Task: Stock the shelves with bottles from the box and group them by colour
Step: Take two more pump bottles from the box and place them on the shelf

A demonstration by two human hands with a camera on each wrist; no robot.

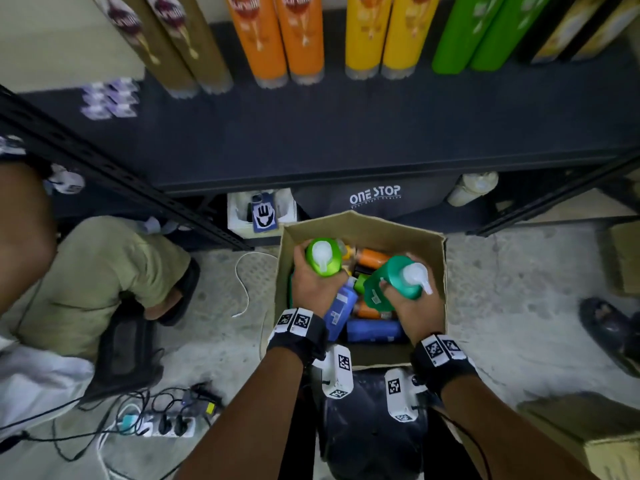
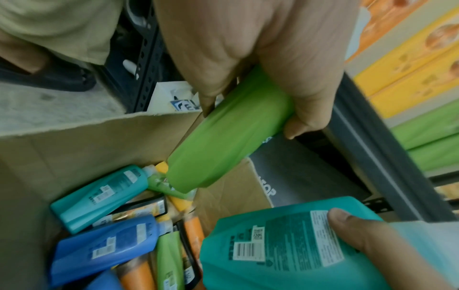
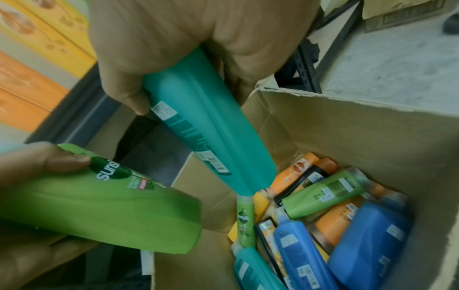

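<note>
My left hand [image 1: 313,282] grips a light green bottle [image 1: 323,257] with a white pump top, held upright over the cardboard box [image 1: 429,258]. My right hand [image 1: 407,304] grips a teal bottle [image 1: 393,282] with a white pump top, tilted over the box's right side. The left wrist view has the green bottle [image 2: 223,141] in my fingers and the teal bottle [image 2: 285,245] below it. From the right wrist I see the teal bottle [image 3: 206,127] held above the box, the green one [image 3: 104,212] at the left. Blue, orange, green, teal and black bottles [image 3: 323,221] lie inside the box.
The dark shelf [image 1: 346,133] ahead carries brown [image 1: 173,46], orange [image 1: 273,36], yellow [image 1: 384,32] and green bottles [image 1: 481,32] in colour groups. Another person's leg [image 1: 97,271] is at the left. A power strip with cables [image 1: 159,424] lies on the floor. More cardboard boxes [image 1: 620,258] stand right.
</note>
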